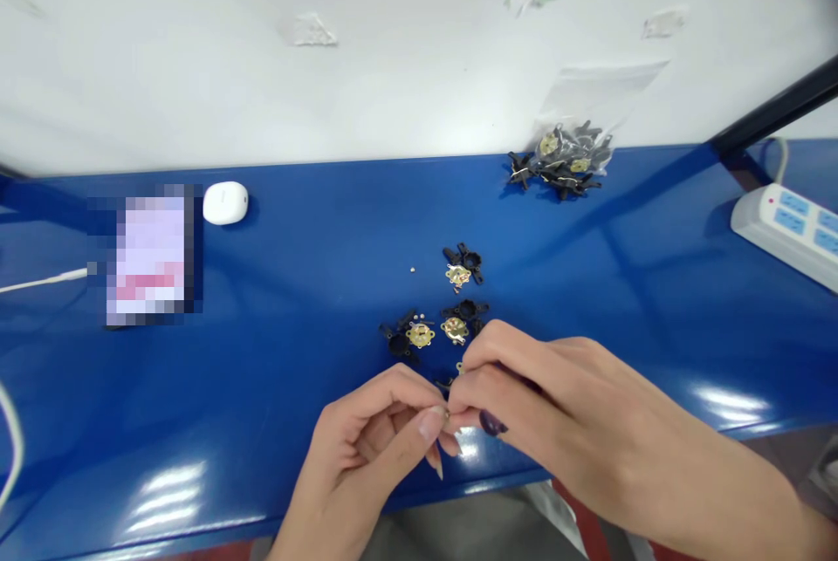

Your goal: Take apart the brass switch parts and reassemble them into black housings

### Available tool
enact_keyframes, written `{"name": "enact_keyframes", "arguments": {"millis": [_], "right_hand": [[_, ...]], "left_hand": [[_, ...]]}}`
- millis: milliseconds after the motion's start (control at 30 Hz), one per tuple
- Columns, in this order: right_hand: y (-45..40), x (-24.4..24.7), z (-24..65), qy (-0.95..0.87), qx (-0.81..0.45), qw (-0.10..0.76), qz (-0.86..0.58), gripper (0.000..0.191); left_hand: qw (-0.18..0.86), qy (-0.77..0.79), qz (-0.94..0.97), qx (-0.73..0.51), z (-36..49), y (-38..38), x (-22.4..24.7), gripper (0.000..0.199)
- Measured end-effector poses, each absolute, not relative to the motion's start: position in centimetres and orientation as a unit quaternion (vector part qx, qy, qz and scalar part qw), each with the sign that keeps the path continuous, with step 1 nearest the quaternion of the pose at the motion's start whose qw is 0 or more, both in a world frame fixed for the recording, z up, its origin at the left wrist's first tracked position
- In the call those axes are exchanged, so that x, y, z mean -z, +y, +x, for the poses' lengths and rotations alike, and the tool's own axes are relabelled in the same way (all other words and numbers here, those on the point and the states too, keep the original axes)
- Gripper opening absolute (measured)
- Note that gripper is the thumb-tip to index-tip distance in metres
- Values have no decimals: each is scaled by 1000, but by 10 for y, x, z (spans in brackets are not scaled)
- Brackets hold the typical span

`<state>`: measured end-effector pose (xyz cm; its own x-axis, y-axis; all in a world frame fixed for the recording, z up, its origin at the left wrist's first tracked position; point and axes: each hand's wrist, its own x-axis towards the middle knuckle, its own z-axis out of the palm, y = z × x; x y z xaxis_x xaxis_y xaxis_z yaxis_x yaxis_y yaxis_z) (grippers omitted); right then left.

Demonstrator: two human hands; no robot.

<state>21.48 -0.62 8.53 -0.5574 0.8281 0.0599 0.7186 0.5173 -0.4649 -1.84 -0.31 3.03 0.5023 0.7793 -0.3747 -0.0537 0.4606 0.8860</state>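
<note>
My left hand (pixel 367 456) pinches a tiny metal piece (pixel 446 413) between thumb and fingertip. Its fingertips meet those of my right hand (pixel 556 413), which grips a small dark part (pixel 492 423), mostly hidden by the fingers. Just beyond my hands, several black plastic parts with brass plates (pixel 420 334) lie on the blue workbench (pixel 275 352). One sits partly under my right fingers. Tiny metal bits (pixel 412 269) lie nearby. A clear plastic bag (pixel 563 161) of similar parts lies at the back.
A white power strip (pixel 789 229) stands at the right, and a black bar (pixel 776 107) crosses the back right corner. A pixelated screen device (pixel 150 256) and a white rounded object (pixel 225 202) lie at the left, with white cables (pixel 39 282) nearby. A white wall (pixel 393 46) rises behind.
</note>
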Motion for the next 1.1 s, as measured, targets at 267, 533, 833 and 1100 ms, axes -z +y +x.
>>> {"name": "enact_keyframes", "arguments": {"millis": [267, 533, 833, 1100], "right_hand": [[-10, -88, 217, -859, -205, 123, -453, 28], [-10, -92, 220, -883, -188, 109, -416, 24], [-6, -91, 218, -848, -219, 133, -464, 31], [-8, -81, 219, -810, -279, 175, -484, 20]], "left_hand": [[762, 399, 426, -280, -18, -1, -25, 24], [829, 352, 355, -249, -17, 3, -26, 16], [780, 400, 388, -285, -15, -1, -27, 21], [738, 428, 411, -321, -9, -1, -29, 20]]}}
